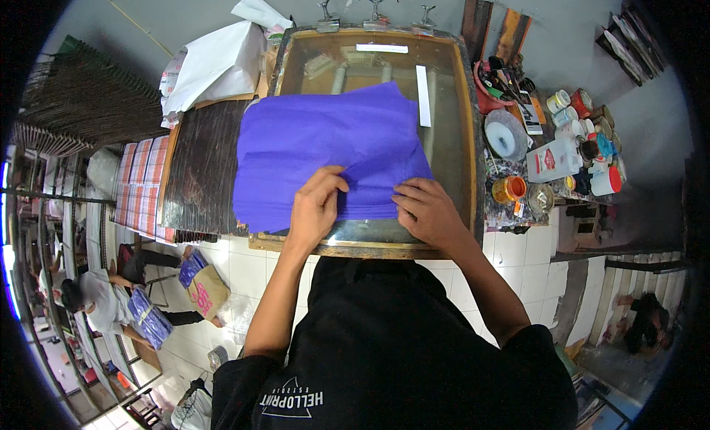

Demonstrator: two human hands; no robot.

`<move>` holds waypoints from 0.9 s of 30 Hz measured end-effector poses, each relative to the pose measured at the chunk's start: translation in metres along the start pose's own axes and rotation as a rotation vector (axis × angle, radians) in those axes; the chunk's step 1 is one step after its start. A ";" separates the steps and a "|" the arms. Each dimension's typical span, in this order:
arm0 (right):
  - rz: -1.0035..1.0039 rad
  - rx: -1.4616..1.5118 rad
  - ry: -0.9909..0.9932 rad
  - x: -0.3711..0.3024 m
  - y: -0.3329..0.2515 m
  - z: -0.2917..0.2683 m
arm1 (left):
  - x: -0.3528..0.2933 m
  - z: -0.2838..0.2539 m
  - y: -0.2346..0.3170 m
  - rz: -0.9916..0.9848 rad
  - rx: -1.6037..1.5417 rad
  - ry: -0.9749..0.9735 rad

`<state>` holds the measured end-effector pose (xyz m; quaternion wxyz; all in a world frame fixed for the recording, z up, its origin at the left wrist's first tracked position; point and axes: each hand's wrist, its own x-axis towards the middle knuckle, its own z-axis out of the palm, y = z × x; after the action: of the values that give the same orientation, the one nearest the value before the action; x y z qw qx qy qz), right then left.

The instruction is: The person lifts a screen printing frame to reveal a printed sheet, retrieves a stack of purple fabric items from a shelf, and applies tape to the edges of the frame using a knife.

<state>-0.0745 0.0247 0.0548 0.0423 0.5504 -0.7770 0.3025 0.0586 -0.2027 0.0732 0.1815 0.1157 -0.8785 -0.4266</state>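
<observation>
Several layers of purple cloth (310, 138) lay across a wood-framed, see-through panel (452, 156), overhanging its left side onto a dark wooden worktop (200, 178). Layer corners sat out of line at the upper right; creases were noted toward the lower right.

Left hand (319, 204): over the lower part of the cloth, fingers curled inward, tips against the fabric. Could not tell whether a layer was pinched.

Right hand (427, 208): at the lower right of the cloth, fingers bent over it, tips touching. Grip likewise could not be told.

Surroundings: two white strips (423, 96) were on the panel, one beyond the cloth, one just beside its right edge. Three metal clamps (375, 19) stood at the far edge. White paper (222, 68) was heaped at upper left. On the right were a clear jug (553, 161), an orange jar (509, 189) and assorted tubs (568, 116). Far left, a co-worker (103, 304) was near a purple bundle (149, 317).
</observation>
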 end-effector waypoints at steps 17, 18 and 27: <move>-0.049 -0.093 -0.123 0.005 0.006 -0.002 | 0.016 0.012 0.016 -0.096 -0.223 0.307; -0.050 -0.075 -0.145 0.004 0.010 -0.001 | 0.015 0.010 0.014 -0.047 -0.167 0.253; -0.008 0.036 -0.173 0.013 0.000 -0.006 | 0.008 0.001 0.021 0.132 0.020 -0.047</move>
<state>-0.0812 0.0167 0.0653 -0.0336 0.5783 -0.7700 0.2676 0.0500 -0.1922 0.0911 0.1873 0.0494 -0.8923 -0.4078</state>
